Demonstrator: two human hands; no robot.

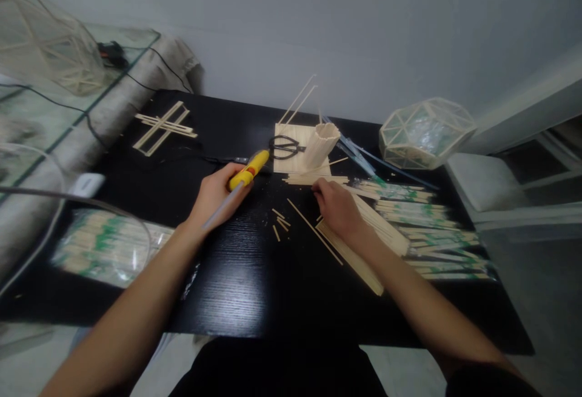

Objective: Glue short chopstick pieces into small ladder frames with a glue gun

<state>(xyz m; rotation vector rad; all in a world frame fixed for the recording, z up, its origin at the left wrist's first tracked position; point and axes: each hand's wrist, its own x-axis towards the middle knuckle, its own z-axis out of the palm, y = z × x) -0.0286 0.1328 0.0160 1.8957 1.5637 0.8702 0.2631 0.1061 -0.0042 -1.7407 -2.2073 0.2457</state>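
Observation:
My left hand is closed round a yellow glue gun, its nozzle pointing toward the back of the black table and a glue stick trailing from its rear. My right hand rests palm down, fingers curled, on a row of thin wooden sticks, fingertips at a flat bundle of sticks. Whether it grips one is hidden. A few short stick offcuts lie between my hands.
Black scissors lie on a wooden board behind the gun, beside a stick-built cup. Wrapped chopsticks spread at the right, a bag of them at the left. A faceted stick frame and a crossed frame sit at the back.

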